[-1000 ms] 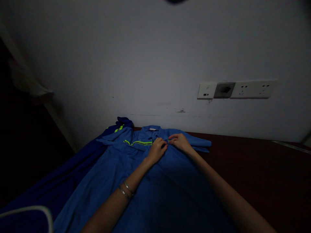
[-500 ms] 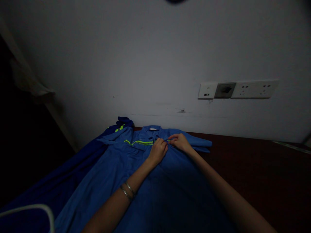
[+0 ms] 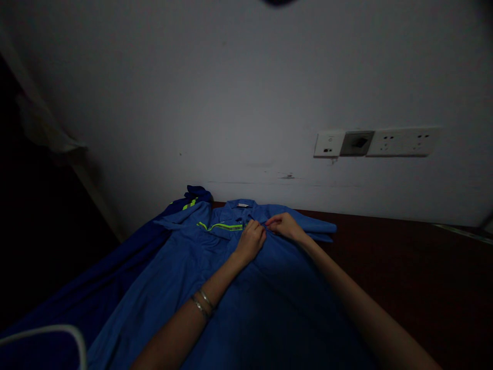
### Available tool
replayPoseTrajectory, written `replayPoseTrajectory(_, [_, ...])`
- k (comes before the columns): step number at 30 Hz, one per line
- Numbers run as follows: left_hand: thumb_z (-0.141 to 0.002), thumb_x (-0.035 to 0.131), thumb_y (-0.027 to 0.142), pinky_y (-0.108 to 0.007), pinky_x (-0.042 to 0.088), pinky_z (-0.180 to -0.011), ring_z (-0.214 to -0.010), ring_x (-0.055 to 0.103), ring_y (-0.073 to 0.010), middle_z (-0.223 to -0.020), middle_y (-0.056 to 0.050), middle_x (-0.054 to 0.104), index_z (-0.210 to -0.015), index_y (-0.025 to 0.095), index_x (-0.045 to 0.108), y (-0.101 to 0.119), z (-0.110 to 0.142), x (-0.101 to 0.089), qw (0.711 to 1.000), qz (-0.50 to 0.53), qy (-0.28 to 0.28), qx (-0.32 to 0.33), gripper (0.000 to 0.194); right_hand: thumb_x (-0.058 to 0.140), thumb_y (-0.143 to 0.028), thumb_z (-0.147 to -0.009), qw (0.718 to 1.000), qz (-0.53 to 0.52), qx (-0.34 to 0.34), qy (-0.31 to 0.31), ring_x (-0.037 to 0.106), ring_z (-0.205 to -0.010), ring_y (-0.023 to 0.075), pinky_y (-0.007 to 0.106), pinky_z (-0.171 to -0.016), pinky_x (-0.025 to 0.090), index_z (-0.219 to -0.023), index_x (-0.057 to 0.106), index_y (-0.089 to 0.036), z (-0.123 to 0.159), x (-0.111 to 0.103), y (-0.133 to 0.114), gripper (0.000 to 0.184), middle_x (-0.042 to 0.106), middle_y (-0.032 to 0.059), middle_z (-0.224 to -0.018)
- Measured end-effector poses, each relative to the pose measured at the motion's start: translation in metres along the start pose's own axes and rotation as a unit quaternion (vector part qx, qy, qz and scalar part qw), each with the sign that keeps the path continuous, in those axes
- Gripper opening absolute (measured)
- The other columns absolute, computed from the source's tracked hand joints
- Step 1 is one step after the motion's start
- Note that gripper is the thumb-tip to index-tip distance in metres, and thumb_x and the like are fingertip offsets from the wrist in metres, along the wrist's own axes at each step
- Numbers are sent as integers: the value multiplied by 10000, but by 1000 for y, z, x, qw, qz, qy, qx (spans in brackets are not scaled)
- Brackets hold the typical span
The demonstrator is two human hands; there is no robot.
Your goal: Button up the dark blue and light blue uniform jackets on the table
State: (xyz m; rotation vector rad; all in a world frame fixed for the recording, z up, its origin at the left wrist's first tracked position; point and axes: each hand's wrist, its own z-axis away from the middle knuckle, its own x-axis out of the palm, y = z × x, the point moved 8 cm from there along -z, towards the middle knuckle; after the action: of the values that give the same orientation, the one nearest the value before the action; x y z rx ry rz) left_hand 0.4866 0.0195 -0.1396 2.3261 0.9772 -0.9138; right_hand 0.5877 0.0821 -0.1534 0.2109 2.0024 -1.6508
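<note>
A blue work shirt (image 3: 192, 257) with a collar, a neck label and a yellow-green chest stripe lies spread out, its collar end toward the wall. My left hand (image 3: 251, 237) is closed on the cloth at the upper chest, beside the front opening; its fingertips are partly hidden. Just right of it, my right hand (image 3: 284, 225) pinches the fabric near the stripe with thumb and forefinger. Whether a small fastener sits between the fingers cannot be made out. Two silver bangles (image 3: 203, 303) circle my left wrist.
A darker blue garment (image 3: 111, 272) with yellow-green bands lies to the left, partly under the shirt. The dark reddish-brown surface (image 3: 389, 262) extends right. Behind stands a pale wall (image 3: 246, 103) with a socket and switch panel (image 3: 400, 142). A white curved tube (image 3: 50, 329) crosses the lower left.
My right hand's fingers have drawn slightly closer together and cover more of the stripe. My left hand and the shirt look almost unchanged.
</note>
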Motion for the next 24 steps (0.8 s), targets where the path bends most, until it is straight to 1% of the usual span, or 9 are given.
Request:
replayPoseTrajectory(2, [-842,420,166,-311,417,-730,-819,464,-177,-780,-57,505,-752,149,552,-1,0,1,1000,7,1,5,161,566,-154,-624,998,41,-42,-17,580,-608,126,208,-572,427,-831,678,-113,2,1,-6,239,662,22,-660])
replayPoseTrajectory(4, [-839,419,161,-310,418,-724,-813,463,-177,-774,-56,506,-762,146,550,-2,1,2,1000,10,3,13,153,560,-153,-639,990,98,-96,-28,591,-663,138,220,-624,435,-853,683,-132,5,2,-16,247,675,27,-726])
replayPoseTrajectory(7, [-838,416,159,-310,420,-716,-808,464,-178,-768,-56,505,-773,146,546,-2,1,2,1000,7,5,27,146,545,-145,-674,966,186,-173,-39,592,-713,151,239,-672,433,-873,687,-152,12,5,-31,244,674,45,-783])
replayPoseTrajectory(10, [-839,411,161,-315,421,-717,-808,467,-179,-773,-56,506,-774,150,542,-2,1,1,999,6,4,38,147,544,-166,-717,942,248,-224,-36,587,-774,166,256,-718,425,-888,686,-168,18,6,-41,223,660,69,-845])
replayPoseTrajectory(13, [-839,408,160,-317,421,-718,-807,468,-178,-772,-58,508,-769,149,542,-1,0,-1,999,7,4,47,152,532,-178,-753,928,279,-244,-29,579,-789,165,259,-733,418,-883,683,-177,19,6,-44,200,640,75,-850])
replayPoseTrajectory(18, [-848,396,173,-314,419,-724,-809,465,-176,-771,-60,518,-771,147,544,0,-1,-2,998,12,2,60,168,517,-174,-777,926,276,-258,-27,573,-792,158,254,-746,412,-867,682,-169,20,5,-45,189,633,71,-838])
replayPoseTrajectory(21, [-853,392,181,-309,416,-733,-809,466,-170,-774,-61,525,-780,145,546,1,0,-4,997,18,5,69,174,514,-181,-780,926,274,-257,-13,570,-774,161,258,-736,412,-858,683,-159,21,-2,-46,188,637,73,-827])
replayPoseTrajectory(24, [-853,398,186,-304,414,-739,-805,470,-164,-777,-62,536,-795,143,550,1,1,-6,997,32,8,77,169,516,-191,-780,934,269,-234,-1,570,-755,159,254,-723,413,-852,683,-151,18,-14,-41,186,643,75,-825])
